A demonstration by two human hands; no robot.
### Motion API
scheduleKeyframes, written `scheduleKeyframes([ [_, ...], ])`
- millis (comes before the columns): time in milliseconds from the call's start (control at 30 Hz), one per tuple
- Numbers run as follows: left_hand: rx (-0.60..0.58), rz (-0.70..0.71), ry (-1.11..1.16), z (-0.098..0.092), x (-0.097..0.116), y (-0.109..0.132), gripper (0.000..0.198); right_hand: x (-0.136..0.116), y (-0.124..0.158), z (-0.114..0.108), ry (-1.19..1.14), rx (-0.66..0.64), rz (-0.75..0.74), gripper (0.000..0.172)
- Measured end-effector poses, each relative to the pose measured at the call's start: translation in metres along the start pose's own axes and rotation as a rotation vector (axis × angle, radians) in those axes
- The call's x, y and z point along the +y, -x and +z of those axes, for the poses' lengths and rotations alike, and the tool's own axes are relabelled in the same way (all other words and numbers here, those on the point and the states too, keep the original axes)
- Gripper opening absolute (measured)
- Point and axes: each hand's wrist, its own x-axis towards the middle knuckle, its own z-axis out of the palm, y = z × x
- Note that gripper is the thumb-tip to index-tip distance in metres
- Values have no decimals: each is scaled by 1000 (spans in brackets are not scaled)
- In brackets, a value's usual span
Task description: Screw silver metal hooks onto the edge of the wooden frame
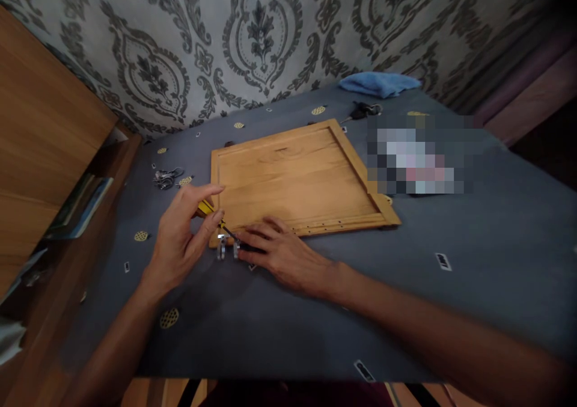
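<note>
A yellow-handled screwdriver (207, 210) is in my left hand (178, 229), between thumb and fingers. Its thin shaft slants down to the right, towards the near left edge of a framed wooden panel (288, 175). Silver metal hinge parts (222, 246) stick out at that edge, just below the shaft. My right hand (288, 253) lies over the panel's near edge with its fingers stretched out, the fingertips close to the shaft's end and the hinge. What lies under those fingers is partly hidden. Several small dark holes show along the near frame rail.
The panel lies on a table with a dark grey patterned cloth (406, 311). A small tangle of metal items (167, 178) is left of it. Keys (365, 111) and a blue cloth (379, 84) lie at the back right, near a blurred-out patch. A wooden cabinet (49, 136) borders the left side.
</note>
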Motion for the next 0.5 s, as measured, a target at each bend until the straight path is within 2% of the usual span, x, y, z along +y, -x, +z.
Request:
scheduleKeyframes([
  [100, -10, -18, -7, -1, -3, -1, 37, 0, 0, 0, 2, 14, -3, 36],
  [200, 35, -31, 38, 0, -5, -1, 41, 0, 0, 1, 9, 14, -3, 37],
  [367, 34, -94, 224, -1, -6, 1, 51, 0, 0, 1, 13, 10, 0, 37],
  [500, 22, -64, 223, 0, -7, 4, 45, 0, 0, 1, 3, 16, -6, 35],
])
